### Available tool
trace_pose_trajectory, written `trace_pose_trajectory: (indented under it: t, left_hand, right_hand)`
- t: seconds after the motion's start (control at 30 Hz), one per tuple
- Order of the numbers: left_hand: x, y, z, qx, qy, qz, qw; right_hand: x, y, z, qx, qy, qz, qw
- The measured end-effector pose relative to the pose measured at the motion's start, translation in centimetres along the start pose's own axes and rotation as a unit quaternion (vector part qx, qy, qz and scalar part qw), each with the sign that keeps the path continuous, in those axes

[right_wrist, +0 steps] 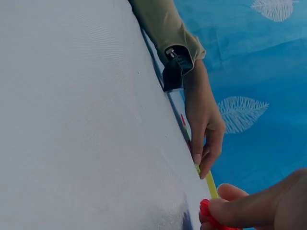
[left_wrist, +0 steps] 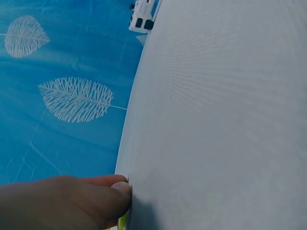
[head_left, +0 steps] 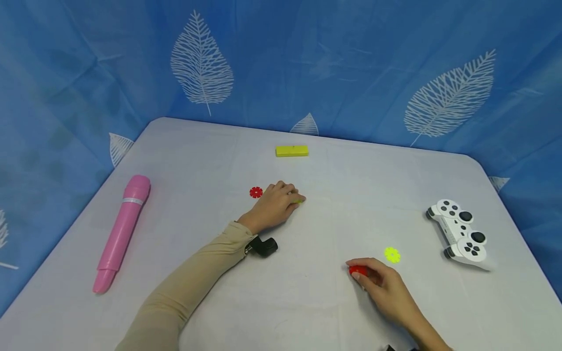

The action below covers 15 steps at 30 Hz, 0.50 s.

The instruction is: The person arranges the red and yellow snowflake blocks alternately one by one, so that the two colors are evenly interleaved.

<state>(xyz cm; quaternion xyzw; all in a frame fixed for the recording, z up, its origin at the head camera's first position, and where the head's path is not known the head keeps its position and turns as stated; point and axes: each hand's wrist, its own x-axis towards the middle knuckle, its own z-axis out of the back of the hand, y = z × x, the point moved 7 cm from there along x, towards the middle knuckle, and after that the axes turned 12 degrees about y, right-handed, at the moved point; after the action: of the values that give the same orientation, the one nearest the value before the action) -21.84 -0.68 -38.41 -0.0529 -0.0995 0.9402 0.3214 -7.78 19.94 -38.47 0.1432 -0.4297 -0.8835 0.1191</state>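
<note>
My left hand point(head_left: 273, 205) reaches over the middle of the table, pinching a small yellow-green piece point(head_left: 300, 200) between thumb and fingers. Only an edge of that piece point(left_wrist: 123, 220) shows under the thumb in the left wrist view. Just left of this hand lies a flat red notched disc point(head_left: 256, 192). Nearer the front, my right hand point(head_left: 388, 292) pinches a red piece point(head_left: 358, 270) with thumb and index finger; its scalloped edge shows in the right wrist view. A yellow-green notched disc point(head_left: 392, 254) lies flat beyond the right hand's knuckles.
Towards the table's back edge lies a yellow-green rectangular block point(head_left: 291, 151). A pink microphone point(head_left: 121, 234) lies along the left side, and a white game controller point(head_left: 458, 235) at the right. Blue leaf-patterned cloth point(head_left: 333, 68) hangs behind the white tabletop point(head_left: 281, 302).
</note>
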Motion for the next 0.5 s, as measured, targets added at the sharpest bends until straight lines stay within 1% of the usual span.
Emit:
trace_pose_trajectory:
  t: [0.1,0.27,0.37,0.5]
  left_hand:
    - [-0.1,-0.1,0.1,-0.003,-0.003,0.000,1.0000]
    - [-0.2,-0.1,0.0,-0.005,0.001,0.004,1.0000]
    - [-0.1,-0.1,-0.1,-0.003,0.004,0.008,1.0000]
    - [-0.2,-0.2,-0.2,-0.004,0.004,0.008,0.9999]
  right_hand:
    - [0.6,-0.2,0.3,0.009,0.004,0.008,0.9999]
    - [1.8,-0.1,0.7,0.020,0.008,0.005,0.9998]
    - [2.7,-0.3,0.9,0.031,0.013,-0.004,0.9994]
    - [4.0,-0.5,1.0,0.040,0.013,-0.034,0.9985]
